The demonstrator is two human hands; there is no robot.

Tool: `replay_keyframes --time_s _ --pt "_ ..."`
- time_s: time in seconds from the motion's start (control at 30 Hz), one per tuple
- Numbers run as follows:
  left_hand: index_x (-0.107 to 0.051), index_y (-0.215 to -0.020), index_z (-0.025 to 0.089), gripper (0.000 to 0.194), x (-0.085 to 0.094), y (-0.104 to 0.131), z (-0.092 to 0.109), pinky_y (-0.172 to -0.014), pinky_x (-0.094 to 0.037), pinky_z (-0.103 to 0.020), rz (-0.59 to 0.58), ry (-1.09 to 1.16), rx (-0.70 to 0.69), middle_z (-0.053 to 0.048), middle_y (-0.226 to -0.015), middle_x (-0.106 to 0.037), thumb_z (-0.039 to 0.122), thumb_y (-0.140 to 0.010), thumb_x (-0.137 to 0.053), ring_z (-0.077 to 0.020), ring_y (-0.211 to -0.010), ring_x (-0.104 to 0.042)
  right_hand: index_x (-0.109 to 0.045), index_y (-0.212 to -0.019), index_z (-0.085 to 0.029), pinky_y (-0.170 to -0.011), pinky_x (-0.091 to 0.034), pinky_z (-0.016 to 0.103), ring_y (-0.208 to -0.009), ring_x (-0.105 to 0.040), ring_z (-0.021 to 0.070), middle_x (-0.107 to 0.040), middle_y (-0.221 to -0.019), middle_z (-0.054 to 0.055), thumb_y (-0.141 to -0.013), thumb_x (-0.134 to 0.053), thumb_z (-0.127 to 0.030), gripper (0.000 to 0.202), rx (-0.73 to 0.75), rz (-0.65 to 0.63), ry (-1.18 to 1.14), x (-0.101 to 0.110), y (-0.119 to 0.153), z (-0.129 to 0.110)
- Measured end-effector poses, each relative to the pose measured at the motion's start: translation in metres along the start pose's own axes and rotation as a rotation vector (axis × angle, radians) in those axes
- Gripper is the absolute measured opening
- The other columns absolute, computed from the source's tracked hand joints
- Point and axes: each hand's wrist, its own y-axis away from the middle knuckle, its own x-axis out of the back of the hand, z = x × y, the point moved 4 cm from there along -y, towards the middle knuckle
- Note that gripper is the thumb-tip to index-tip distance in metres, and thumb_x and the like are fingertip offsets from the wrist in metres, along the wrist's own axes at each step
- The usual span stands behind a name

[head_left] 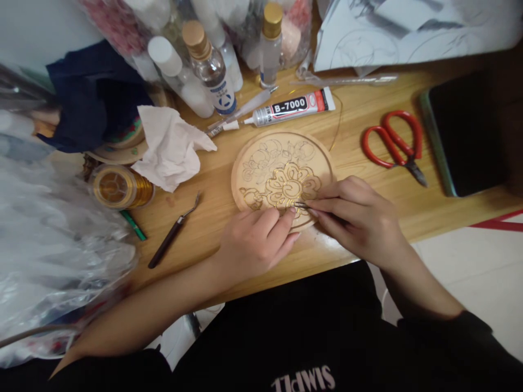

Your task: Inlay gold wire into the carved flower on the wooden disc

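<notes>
A round wooden board (245, 163) lies on the table, with flowers and leaves drawn on it. Gold wire (291, 188) follows the outline of the large flower in its middle; the upper drawings are bare pencil lines. My left hand (261, 239) grips the board's lower edge, fingers curled, a fingertip pressing near the flower's lower petals. In my right hand (359, 218) a pair of tweezers (301, 206) is pinched, tips down on the lower petals close to my left fingertip. Whether the tips hold wire is too small to tell.
Behind the board lie a B-7000 glue tube (290, 109) and several bottles (212, 76). Red-handled scissors (396, 141) and a phone (466, 136) are at right. To the left are a crumpled tissue (175, 147), a gold wire spool (122, 187) and a dark-handled hook tool (174, 231).
</notes>
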Motion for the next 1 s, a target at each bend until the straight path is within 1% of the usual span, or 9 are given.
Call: replay_keyframes --time_s 0.13,0.37,0.53,0.67,0.87,1.0 --pt "-0.065 -0.106 0.010 0.025 -0.0008 0.0010 -0.0001 -0.051 -0.039 -0.029 0.018 -0.009 -0.002 -0.001 -0.069 -0.060 0.028 -0.091 -0.056 -0.0134 -0.058 -0.053 -0.068 -0.095 -0.018 -0.064 -0.049 0.033 -0.073 -0.058 0.0170 -0.067 -0.084 0.006 -0.085 -0.064 -0.012 0.012 0.005 0.002 -0.001 -0.0005 0.0009 0.0003" --pt "-0.064 -0.107 0.009 0.024 -0.0012 0.0043 -0.0025 -0.053 -0.040 -0.028 0.061 0.053 0.011 -0.002 -0.071 -0.062 0.025 -0.092 -0.055 -0.0130 -0.058 -0.054 -0.067 -0.101 -0.019 -0.064 -0.049 0.034 -0.075 -0.061 0.0173 -0.068 -0.088 0.006 -0.084 -0.065 -0.012 0.019 0.001 0.072 0.043 0.0053 0.0050 -0.0004" --pt "-0.065 -0.106 0.010 0.023 -0.0007 0.0041 -0.0020 -0.052 -0.040 -0.028 0.052 0.045 0.009 -0.001 -0.070 -0.062 0.025 -0.091 -0.056 -0.0136 -0.059 -0.055 -0.067 -0.099 -0.020 -0.062 -0.049 0.032 -0.071 -0.058 0.0159 -0.068 -0.085 0.005 -0.085 -0.064 -0.012 0.017 0.031 0.048 0.040 0.0025 0.0040 -0.0018" --pt "-0.065 -0.105 0.011 0.023 0.0002 0.0039 -0.0019 -0.052 -0.041 -0.029 0.060 0.045 0.005 -0.001 -0.070 -0.062 0.025 -0.091 -0.056 -0.0137 -0.059 -0.055 -0.067 -0.099 -0.019 -0.062 -0.050 0.033 -0.072 -0.057 0.0165 -0.067 -0.085 0.006 -0.083 -0.064 -0.011 0.018 0.030 0.051 0.030 0.0006 0.0036 -0.0016" --pt "-0.065 -0.105 0.010 0.022 -0.0001 0.0039 -0.0020 -0.053 -0.041 -0.029 0.058 0.052 0.001 -0.002 -0.071 -0.061 0.024 -0.090 -0.056 -0.0136 -0.060 -0.055 -0.068 -0.099 -0.020 -0.063 -0.050 0.033 -0.072 -0.058 0.0165 -0.067 -0.085 0.005 -0.085 -0.063 -0.013 0.017 0.016 0.032 0.015 0.0001 0.0037 -0.0008" --pt "-0.066 -0.104 0.010 0.021 -0.0006 0.0042 -0.0018 -0.052 -0.040 -0.029 0.062 0.052 0.003 -0.002 -0.071 -0.062 0.024 -0.090 -0.056 -0.0134 -0.059 -0.055 -0.068 -0.097 -0.018 -0.063 -0.050 0.033 -0.073 -0.058 0.0168 -0.067 -0.085 0.006 -0.084 -0.064 -0.013 0.014 0.015 0.035 0.011 0.0000 0.0040 -0.0007"
